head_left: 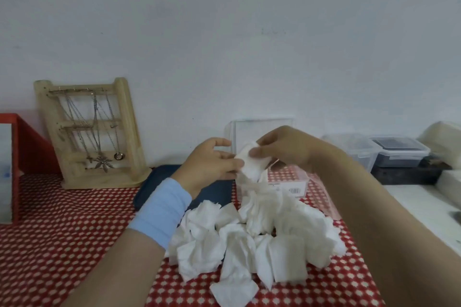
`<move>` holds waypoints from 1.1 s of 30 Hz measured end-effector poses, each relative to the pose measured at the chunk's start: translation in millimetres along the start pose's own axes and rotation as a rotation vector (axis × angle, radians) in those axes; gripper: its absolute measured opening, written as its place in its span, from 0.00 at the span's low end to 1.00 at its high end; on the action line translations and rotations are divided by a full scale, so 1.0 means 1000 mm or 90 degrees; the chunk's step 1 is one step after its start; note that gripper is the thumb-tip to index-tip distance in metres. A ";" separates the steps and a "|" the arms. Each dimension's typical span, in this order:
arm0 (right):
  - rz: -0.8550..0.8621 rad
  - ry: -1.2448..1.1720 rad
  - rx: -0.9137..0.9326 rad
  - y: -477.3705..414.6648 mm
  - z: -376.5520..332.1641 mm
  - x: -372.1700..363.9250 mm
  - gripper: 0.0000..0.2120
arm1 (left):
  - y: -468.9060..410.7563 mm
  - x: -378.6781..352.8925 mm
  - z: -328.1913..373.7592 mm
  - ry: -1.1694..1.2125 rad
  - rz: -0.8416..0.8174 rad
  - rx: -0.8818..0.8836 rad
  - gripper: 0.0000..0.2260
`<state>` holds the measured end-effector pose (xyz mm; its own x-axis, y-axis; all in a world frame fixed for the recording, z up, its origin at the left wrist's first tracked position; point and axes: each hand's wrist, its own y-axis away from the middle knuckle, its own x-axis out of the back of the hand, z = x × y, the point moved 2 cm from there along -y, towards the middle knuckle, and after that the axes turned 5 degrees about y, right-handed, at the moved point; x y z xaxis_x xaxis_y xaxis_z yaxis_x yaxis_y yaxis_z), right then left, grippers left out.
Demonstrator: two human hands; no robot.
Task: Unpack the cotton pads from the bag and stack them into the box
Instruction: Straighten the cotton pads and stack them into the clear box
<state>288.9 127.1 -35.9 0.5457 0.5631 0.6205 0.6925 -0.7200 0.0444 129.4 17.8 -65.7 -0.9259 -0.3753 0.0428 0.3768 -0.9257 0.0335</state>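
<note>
A loose heap of white cotton pads (252, 239) lies on the red dotted tablecloth in front of me. Above it, both hands hold a small stack of pads (250, 161). My left hand (212, 167) supports the stack from the left with thumb and fingers. My right hand (282, 148) pinches it from the right, thumb on the front face. Behind the stack stands a clear plastic box (287, 179) with its lid (262, 127) upright at the back. The bag cannot be made out with certainty.
A wooden jewellery stand (92, 132) with necklaces stands at the back left, beside a red frame (27, 142). A dark blue tray (159, 182) lies under my left wrist. Clear and dark lidded containers (396, 154) sit at the back right on a white surface.
</note>
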 end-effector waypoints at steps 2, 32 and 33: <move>0.102 0.018 -0.014 -0.009 0.005 0.024 0.08 | -0.019 -0.005 0.009 -0.107 0.032 -0.030 0.22; 0.090 0.001 -0.382 -0.072 0.075 -0.009 0.12 | -0.077 -0.043 -0.040 -0.749 -0.212 -0.123 0.28; 0.084 0.008 -0.380 -0.071 0.074 -0.009 0.11 | -0.075 -0.045 -0.042 -0.759 -0.236 -0.100 0.30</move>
<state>269.2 202.9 -102.4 0.6012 0.4517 0.6591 0.2336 -0.8882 0.3956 141.3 101.7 -112.0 -0.3448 0.1083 0.9324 0.0159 -0.9925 0.1212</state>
